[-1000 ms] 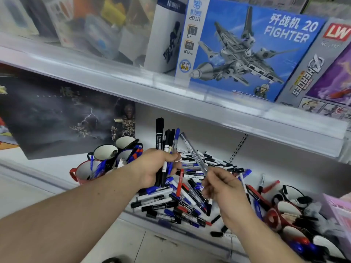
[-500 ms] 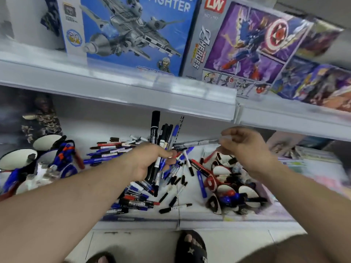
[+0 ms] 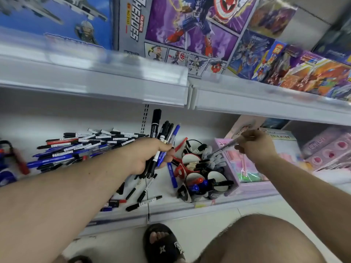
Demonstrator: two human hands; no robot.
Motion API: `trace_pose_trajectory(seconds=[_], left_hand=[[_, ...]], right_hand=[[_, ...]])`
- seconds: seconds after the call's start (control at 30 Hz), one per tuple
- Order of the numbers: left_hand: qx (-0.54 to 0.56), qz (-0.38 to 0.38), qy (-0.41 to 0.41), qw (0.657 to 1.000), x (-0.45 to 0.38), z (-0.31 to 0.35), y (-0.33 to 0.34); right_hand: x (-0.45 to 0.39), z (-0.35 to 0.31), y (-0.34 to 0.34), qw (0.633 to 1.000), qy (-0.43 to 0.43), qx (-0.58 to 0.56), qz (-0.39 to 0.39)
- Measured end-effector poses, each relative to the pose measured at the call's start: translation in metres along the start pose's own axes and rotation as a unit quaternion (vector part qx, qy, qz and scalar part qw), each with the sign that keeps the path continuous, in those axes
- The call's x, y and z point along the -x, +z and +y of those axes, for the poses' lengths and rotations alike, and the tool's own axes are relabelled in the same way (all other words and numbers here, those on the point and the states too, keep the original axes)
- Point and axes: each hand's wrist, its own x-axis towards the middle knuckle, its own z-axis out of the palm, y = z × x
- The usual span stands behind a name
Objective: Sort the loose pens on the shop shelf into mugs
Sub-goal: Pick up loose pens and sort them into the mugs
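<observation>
My left hand (image 3: 150, 156) grips a bundle of markers (image 3: 161, 133), black and blue, standing upright above the shelf. My right hand (image 3: 254, 147) pinches a clear pen (image 3: 223, 149) that slants down-left, its tip over a cluster of mugs (image 3: 191, 179) on the right part of the shelf. Those mugs hold grey, black, red and blue pens. A heap of loose pens (image 3: 81, 147) lies on the shelf to the left, and a few more markers (image 3: 144, 202) lie near the front edge.
An upper shelf edge (image 3: 114, 86) overhangs the work area, carrying toy boxes (image 3: 182, 25). Pink boxes (image 3: 247, 168) stand right of the mugs. More mugs (image 3: 7, 164) sit blurred at the far left. My sandalled foot (image 3: 163, 243) and knee are below.
The view has swung right. My right hand carried the clear pen rightwards from the pile and lowered it over the right-hand mugs. My left hand still holds its bundle.
</observation>
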Motion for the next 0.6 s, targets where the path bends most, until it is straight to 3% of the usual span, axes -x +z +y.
trace_pose_trajectory(seconds=[0.23, 0.6], left_hand=[[-0.035, 0.029, -0.023, 0.999, -0.019, -0.012, 0.014], [-0.048, 0.015, -0.048, 0.998, -0.043, -0.022, 0.036]], right_hand=[[-0.032, 0.036, 0.010, 0.999, 0.020, 0.014, 0.028], [-0.068, 0.076, 0.044, 0.983, -0.044, 0.173, 0.046]])
